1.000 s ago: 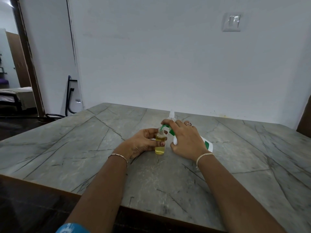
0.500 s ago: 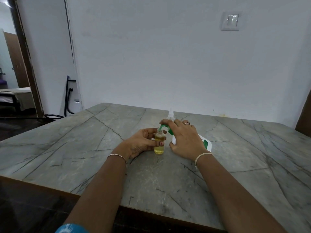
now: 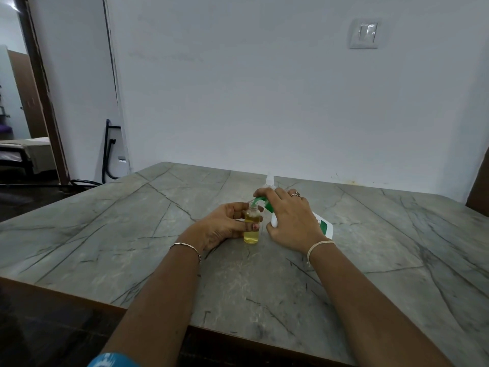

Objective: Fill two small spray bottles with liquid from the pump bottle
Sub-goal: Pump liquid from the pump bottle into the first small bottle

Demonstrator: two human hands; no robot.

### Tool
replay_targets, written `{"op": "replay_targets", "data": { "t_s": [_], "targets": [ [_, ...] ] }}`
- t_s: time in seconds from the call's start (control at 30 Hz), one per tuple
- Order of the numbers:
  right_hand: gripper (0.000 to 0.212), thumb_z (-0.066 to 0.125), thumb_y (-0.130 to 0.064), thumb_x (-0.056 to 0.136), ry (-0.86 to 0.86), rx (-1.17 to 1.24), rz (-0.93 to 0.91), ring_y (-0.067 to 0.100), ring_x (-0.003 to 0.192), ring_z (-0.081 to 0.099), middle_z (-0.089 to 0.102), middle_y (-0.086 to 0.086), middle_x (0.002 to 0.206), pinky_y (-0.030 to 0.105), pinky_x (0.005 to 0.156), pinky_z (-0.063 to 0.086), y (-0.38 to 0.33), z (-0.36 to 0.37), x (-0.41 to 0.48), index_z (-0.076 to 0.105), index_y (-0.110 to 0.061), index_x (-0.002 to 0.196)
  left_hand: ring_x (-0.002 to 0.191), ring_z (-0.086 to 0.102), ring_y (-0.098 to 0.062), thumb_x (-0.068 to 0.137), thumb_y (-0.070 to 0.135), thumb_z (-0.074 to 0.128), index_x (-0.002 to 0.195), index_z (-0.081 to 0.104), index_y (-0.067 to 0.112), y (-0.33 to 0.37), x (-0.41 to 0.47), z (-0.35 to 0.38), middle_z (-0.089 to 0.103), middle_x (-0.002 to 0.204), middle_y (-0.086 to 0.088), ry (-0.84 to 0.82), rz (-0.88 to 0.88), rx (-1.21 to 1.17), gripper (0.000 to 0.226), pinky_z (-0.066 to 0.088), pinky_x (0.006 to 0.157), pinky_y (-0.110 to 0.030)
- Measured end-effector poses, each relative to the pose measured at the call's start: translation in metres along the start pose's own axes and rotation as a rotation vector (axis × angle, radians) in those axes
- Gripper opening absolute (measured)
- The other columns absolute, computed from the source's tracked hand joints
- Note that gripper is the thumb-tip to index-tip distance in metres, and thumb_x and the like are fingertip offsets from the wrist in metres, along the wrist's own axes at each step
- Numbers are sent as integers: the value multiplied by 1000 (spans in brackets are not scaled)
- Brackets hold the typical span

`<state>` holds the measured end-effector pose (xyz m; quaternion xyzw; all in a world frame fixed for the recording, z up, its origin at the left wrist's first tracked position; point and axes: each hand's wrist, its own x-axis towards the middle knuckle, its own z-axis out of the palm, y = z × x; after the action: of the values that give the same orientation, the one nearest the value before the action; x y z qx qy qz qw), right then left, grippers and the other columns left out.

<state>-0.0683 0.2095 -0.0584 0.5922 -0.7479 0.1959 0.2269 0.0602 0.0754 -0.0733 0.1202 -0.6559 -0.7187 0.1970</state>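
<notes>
A small clear spray bottle [image 3: 251, 229] with yellow liquid stands uncapped on the marble table [image 3: 132, 234]. My left hand [image 3: 225, 223] grips it around the body. My right hand [image 3: 291, 221] covers the white pump bottle [image 3: 324, 226], which has a green label and lies tilted toward the small bottle. Its green pump spout [image 3: 258, 200] sits right over the small bottle's open neck, under my right fingers. Behind my right hand a second small clear bottle [image 3: 270, 180] with a white top pokes up; its body is hidden.
The table's near edge [image 3: 158, 316] runs across the bottom, with dark floor at the left. A white wall with a switch plate [image 3: 363, 34] stands behind the table. A doorway [image 3: 23, 102] opens at far left, and a black frame [image 3: 108, 152] leans by the wall.
Both hands stay in the same place on the bottles. The view has shifted very slightly; nothing else has visibly moved.
</notes>
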Motion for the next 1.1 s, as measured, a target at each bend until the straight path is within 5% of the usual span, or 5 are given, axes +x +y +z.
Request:
{"op": "replay_targets", "data": {
  "t_s": [1.1],
  "targets": [
    [66, 62, -27, 78, -21, -21, 5, 29, 112, 50, 54, 0, 127, 44, 97, 44, -1, -1, 0, 27, -41, 132, 109, 65, -25, 72, -8, 73, 121, 61, 4, 1, 0, -1, 68, 116, -16, -4, -19, 18, 52, 54, 93, -39]
  ]
}}
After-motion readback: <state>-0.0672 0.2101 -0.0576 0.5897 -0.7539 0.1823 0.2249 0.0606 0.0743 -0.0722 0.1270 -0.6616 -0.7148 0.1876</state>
